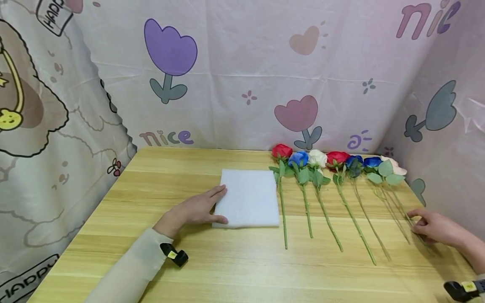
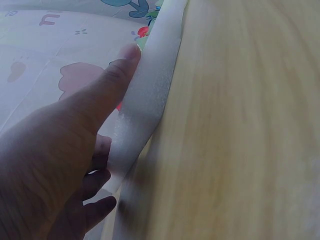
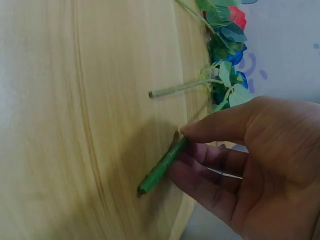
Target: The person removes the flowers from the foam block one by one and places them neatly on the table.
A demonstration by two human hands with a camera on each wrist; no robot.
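My left hand (image 1: 195, 207) rests at the left edge of a stack of white foam sheets (image 1: 248, 198), thumb near the front corner and fingers along the side. The left wrist view shows the thumb laid against the foam (image 2: 150, 75). At the far right, my right hand (image 1: 441, 227) pinches the lower stem (image 3: 162, 167) of an artificial rose between thumb and fingers. Its pale pink bloom (image 1: 396, 166) lies near the table's back right corner. The stem's cut green end pokes out past the fingertips in the right wrist view.
Between the foam and my right hand, several artificial roses lie in a row, among them a red rose (image 1: 282, 150), a blue rose (image 1: 298, 158) and a white rose (image 1: 317, 158). Their stems point toward me. A printed cloth (image 1: 227, 113) hangs behind the wooden table (image 1: 265, 269).
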